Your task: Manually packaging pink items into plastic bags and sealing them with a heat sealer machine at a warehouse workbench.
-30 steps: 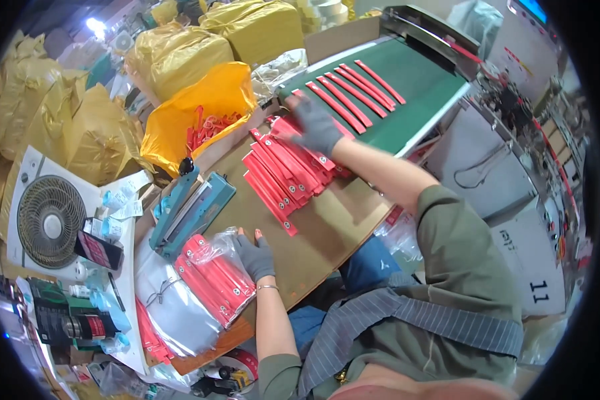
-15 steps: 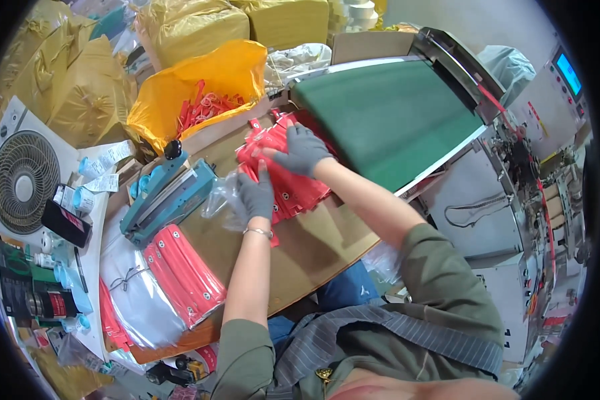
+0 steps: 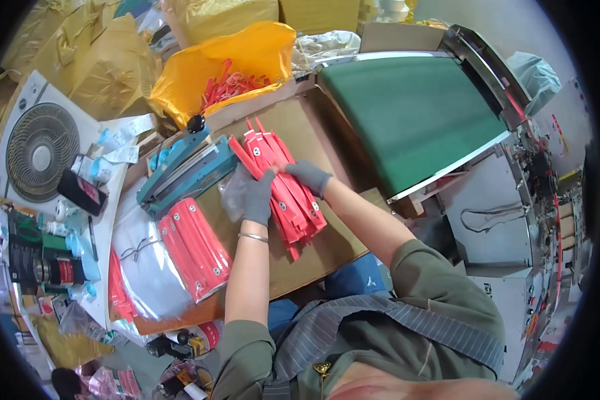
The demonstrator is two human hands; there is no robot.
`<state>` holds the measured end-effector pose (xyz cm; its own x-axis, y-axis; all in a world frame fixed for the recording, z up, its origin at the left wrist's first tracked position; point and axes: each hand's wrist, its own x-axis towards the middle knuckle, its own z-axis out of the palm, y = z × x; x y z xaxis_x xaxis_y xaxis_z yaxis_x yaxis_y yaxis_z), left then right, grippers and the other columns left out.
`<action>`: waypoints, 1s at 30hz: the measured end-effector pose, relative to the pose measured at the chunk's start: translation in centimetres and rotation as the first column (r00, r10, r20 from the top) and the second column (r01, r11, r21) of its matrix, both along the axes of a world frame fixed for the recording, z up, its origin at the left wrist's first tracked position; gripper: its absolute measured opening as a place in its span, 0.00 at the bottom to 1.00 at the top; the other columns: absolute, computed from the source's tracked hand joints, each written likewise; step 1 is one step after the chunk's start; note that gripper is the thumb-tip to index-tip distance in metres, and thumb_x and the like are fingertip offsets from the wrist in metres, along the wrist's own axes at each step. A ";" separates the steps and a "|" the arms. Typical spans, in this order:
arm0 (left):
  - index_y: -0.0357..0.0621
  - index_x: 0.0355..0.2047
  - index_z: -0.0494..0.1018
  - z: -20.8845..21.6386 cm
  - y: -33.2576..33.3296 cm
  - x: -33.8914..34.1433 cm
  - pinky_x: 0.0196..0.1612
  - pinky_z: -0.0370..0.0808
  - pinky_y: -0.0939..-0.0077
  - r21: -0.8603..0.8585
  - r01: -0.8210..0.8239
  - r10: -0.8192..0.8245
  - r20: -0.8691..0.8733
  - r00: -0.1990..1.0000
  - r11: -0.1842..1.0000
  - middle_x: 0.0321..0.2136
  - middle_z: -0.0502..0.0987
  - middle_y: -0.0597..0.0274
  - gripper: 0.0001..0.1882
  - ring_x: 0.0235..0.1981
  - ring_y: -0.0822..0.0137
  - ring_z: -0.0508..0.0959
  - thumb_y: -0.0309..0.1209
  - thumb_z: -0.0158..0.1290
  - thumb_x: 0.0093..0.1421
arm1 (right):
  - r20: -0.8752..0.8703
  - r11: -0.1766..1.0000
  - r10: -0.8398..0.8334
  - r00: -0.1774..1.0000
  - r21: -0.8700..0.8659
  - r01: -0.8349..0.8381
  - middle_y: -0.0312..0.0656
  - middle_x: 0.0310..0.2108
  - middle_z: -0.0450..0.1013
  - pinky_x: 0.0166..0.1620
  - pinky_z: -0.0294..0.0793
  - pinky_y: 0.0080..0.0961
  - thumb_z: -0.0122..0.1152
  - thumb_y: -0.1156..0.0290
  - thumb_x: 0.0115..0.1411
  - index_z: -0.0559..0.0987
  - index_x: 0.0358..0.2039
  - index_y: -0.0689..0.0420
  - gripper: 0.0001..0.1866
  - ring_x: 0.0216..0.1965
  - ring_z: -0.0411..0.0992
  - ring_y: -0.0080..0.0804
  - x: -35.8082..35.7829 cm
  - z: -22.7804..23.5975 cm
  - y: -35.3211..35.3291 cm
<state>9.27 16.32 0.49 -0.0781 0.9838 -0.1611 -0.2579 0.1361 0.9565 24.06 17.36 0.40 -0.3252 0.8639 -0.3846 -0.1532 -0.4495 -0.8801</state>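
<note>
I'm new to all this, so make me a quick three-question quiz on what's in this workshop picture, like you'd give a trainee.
1. Which thing do the left hand and right hand both touch?
A) phone
B) bundle of red strips
C) blue-green tool

2. True or false: in the picture, the fan is to the right of the green belt.

3. Fill in the colour: the open yellow bag beyond the hands holds loose ____ pieces.

Key:
1. B
2. False; the fan is to the left of the green belt.
3. Red
</note>
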 end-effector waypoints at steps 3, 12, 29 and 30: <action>0.37 0.48 0.69 3.0 -3.3 -1.8 0.44 0.75 0.71 -0.041 0.051 -0.052 -0.029 0.998 0.998 0.42 0.75 0.58 0.23 0.40 0.66 0.76 0.30 0.60 0.51 | -0.269 0.996 -0.063 0.961 0.039 0.076 0.44 0.44 0.73 0.49 0.71 0.26 0.62 0.63 0.55 0.69 0.52 0.63 0.27 0.44 0.73 0.30 -2.4 2.8 -3.8; 0.37 0.48 0.69 9.4 -9.3 -6.7 0.46 0.74 0.69 0.366 0.408 -0.213 -0.468 0.857 0.836 0.43 0.76 0.58 0.32 0.43 0.66 0.76 0.30 0.67 0.40 | -0.003 0.670 0.141 0.990 0.737 -0.094 0.46 0.59 0.59 0.60 0.59 0.30 0.75 0.62 0.41 0.48 0.65 0.58 0.57 0.57 0.60 0.32 -1.4 8.4 -7.0; 0.37 0.56 0.59 2.4 -23.0 -7.6 0.51 0.71 0.59 0.056 0.551 -0.470 0.599 0.649 0.833 0.49 0.69 0.56 0.46 0.50 0.58 0.70 0.58 0.58 0.46 | -0.013 0.695 0.672 0.740 0.358 -0.624 0.39 0.37 0.75 0.47 0.69 0.23 0.65 0.63 0.50 0.71 0.52 0.61 0.29 0.40 0.72 0.26 -6.8 9.4 -15.0; 0.37 0.54 0.62 3.2 -22.4 -8.1 0.49 0.72 0.62 0.027 0.464 -0.406 0.533 0.742 0.885 0.46 0.71 0.57 0.39 0.46 0.61 0.72 0.53 0.57 0.50 | -0.064 0.763 0.596 0.801 0.357 -0.539 0.39 0.35 0.75 0.45 0.69 0.22 0.63 0.63 0.52 0.72 0.51 0.60 0.27 0.38 0.72 0.25 -6.4 8.9 -15.7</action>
<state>1.19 -6.10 3.69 0.4765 0.8661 -0.1509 -0.5905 0.4425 0.6749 17.62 1.61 9.30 -0.8266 0.5620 -0.0294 -0.1104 -0.2132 -0.9707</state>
